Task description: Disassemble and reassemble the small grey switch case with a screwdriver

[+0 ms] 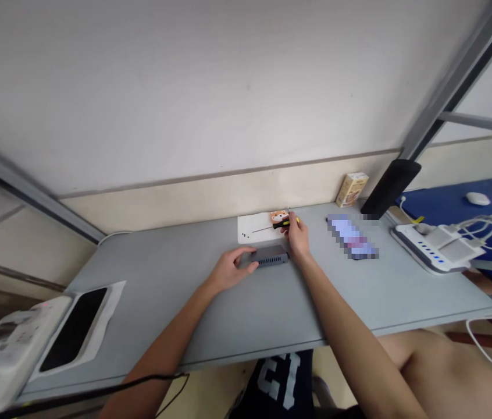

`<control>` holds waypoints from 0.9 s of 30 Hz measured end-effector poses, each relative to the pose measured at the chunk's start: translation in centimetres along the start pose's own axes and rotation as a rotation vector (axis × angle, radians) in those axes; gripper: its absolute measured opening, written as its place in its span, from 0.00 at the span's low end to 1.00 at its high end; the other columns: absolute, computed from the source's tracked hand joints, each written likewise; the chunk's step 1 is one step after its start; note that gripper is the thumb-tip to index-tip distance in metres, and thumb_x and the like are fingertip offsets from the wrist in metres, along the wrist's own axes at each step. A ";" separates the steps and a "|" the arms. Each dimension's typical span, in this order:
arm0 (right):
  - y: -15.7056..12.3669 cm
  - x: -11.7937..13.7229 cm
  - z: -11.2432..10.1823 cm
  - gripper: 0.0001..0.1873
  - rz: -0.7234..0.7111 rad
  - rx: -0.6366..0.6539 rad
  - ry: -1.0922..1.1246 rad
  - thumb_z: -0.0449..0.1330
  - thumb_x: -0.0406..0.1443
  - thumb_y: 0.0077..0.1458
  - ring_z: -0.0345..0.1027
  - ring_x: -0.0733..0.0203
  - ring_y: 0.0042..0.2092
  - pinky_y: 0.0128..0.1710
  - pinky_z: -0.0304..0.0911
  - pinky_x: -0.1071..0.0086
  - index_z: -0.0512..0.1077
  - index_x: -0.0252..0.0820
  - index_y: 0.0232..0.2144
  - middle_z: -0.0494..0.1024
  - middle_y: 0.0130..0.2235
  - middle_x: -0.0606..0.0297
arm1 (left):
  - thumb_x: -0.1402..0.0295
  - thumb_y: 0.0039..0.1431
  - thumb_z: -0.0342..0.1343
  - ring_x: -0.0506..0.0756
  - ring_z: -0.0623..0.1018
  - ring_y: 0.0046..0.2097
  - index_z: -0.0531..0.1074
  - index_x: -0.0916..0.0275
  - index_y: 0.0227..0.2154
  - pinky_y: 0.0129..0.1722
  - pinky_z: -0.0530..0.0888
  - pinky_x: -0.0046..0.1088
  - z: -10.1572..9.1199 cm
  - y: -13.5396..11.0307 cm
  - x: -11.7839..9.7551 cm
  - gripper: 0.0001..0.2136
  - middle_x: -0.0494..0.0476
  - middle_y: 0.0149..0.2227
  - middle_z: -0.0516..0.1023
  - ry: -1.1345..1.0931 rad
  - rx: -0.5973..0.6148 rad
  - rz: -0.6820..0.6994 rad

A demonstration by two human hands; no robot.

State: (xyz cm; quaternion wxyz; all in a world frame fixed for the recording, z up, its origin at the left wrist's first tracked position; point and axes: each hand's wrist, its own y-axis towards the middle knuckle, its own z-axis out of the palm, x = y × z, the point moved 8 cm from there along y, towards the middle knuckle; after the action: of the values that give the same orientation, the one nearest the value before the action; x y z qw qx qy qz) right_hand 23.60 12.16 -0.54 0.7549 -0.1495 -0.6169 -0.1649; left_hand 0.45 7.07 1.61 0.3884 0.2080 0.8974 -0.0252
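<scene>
A dark grey box with vent slots along its front (270, 256) lies flat on the grey desk. Thumb and fingers of my left hand (231, 269) are closed around its left end. In my right hand (297, 235) is a screwdriver (281, 224) with a black and yellow handle, its thin shaft pointing left above a white paper (252, 222). Part of that hand is close to the box's right end; whether it touches, I cannot tell. Several tiny dark pieces, perhaps screws (246, 235), rest on the paper. An orange and white animal-face item (278, 216) sits at the paper's back right.
Right of my hand lies a phone with a blurred screen (353, 237). Behind it stand a small carton (351, 189) and a black cylinder (391, 189). A power strip (435, 250) with chargers and cables is far right. A black tablet-like slab (75, 329) lies at left.
</scene>
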 end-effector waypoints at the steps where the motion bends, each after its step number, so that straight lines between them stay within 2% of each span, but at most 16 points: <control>1: 0.0 0.0 0.2 0.31 -0.007 0.023 -0.020 0.53 0.63 0.57 0.59 0.63 0.23 0.26 0.54 0.68 0.74 0.43 0.33 0.73 0.22 0.68 | 0.53 0.61 0.60 0.50 0.63 0.26 0.78 0.59 0.52 0.28 0.62 0.26 -0.1 0.0 0.0 0.21 0.46 0.24 0.65 -0.004 -0.007 -0.007; 4: -0.1 -0.1 0.8 0.32 -0.040 0.086 -0.075 0.55 0.63 0.56 0.62 0.63 0.25 0.27 0.56 0.69 0.76 0.42 0.34 0.75 0.24 0.67 | 0.52 0.62 0.59 0.49 0.60 0.26 0.79 0.59 0.52 0.29 0.59 0.26 -0.3 0.0 0.0 0.21 0.44 0.22 0.56 -0.022 -0.022 -0.010; 9: -0.1 -0.4 1.0 0.31 -0.049 0.120 -0.079 0.55 0.63 0.56 0.63 0.63 0.27 0.29 0.56 0.70 0.76 0.42 0.35 0.75 0.25 0.67 | 0.51 0.64 0.57 0.50 0.60 0.25 0.79 0.59 0.54 0.29 0.59 0.26 -0.3 0.2 0.2 0.22 0.44 0.21 0.57 -0.032 -0.043 -0.004; 12: -0.2 -0.4 0.9 0.31 -0.031 0.120 -0.080 0.55 0.63 0.57 0.63 0.63 0.27 0.29 0.55 0.70 0.76 0.42 0.34 0.76 0.25 0.67 | 0.49 0.65 0.56 0.51 0.67 0.26 0.79 0.59 0.53 0.30 0.64 0.27 -0.2 0.3 0.6 0.23 0.47 0.23 0.67 -0.069 -0.039 -0.030; 15: -0.3 -0.3 0.9 0.30 -0.020 0.122 -0.091 0.56 0.62 0.57 0.63 0.63 0.27 0.28 0.55 0.70 0.75 0.42 0.34 0.76 0.25 0.66 | 0.48 0.65 0.55 0.56 0.78 0.38 0.80 0.61 0.50 0.41 0.74 0.32 -0.2 0.4 0.7 0.23 0.57 0.38 0.83 -0.188 -0.051 -0.049; 17: -0.4 -0.1 0.9 0.30 -0.021 0.133 -0.087 0.56 0.62 0.57 0.63 0.63 0.28 0.29 0.55 0.70 0.75 0.42 0.34 0.76 0.25 0.66 | 0.48 0.66 0.53 0.59 0.81 0.46 0.80 0.62 0.48 0.48 0.76 0.35 -0.2 0.3 0.5 0.23 0.60 0.46 0.84 -0.236 -0.067 -0.057; 18: -0.5 0.0 1.0 0.30 -0.024 0.134 -0.079 0.56 0.62 0.57 0.63 0.63 0.27 0.29 0.55 0.70 0.76 0.42 0.34 0.76 0.25 0.66 | 0.47 0.67 0.52 0.59 0.81 0.47 0.80 0.62 0.48 0.50 0.76 0.35 -0.3 0.2 0.5 0.23 0.59 0.47 0.84 -0.232 -0.083 -0.066; 20: -0.5 0.1 0.9 0.30 -0.025 0.121 -0.049 0.56 0.62 0.57 0.61 0.65 0.26 0.28 0.54 0.70 0.76 0.42 0.34 0.76 0.25 0.67 | 0.47 0.68 0.50 0.59 0.81 0.45 0.80 0.61 0.48 0.47 0.77 0.34 -0.6 0.0 0.4 0.24 0.58 0.46 0.84 -0.187 -0.127 -0.086; 23: -0.4 0.1 0.5 0.30 0.001 0.074 0.040 0.57 0.62 0.57 0.57 0.66 0.23 0.25 0.51 0.69 0.77 0.42 0.34 0.74 0.23 0.67 | 0.47 0.69 0.49 0.56 0.80 0.35 0.80 0.61 0.48 0.36 0.75 0.30 -0.5 -0.2 0.6 0.24 0.55 0.39 0.84 -0.132 -0.164 -0.105; 27: 0.0 -0.1 0.0 0.28 0.068 0.048 0.208 0.60 0.61 0.56 0.54 0.67 0.22 0.23 0.46 0.69 0.76 0.42 0.33 0.72 0.22 0.69 | 0.47 0.68 0.50 0.51 0.69 0.24 0.79 0.61 0.49 0.25 0.64 0.26 -0.2 -0.3 1.2 0.24 0.50 0.25 0.74 -0.153 -0.209 -0.093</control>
State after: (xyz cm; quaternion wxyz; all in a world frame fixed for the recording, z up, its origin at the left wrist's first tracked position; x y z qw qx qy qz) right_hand 23.64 12.19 -0.69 0.8234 -0.1344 -0.5336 -0.1388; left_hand -0.53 7.22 0.87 0.4736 0.1222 0.8715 0.0347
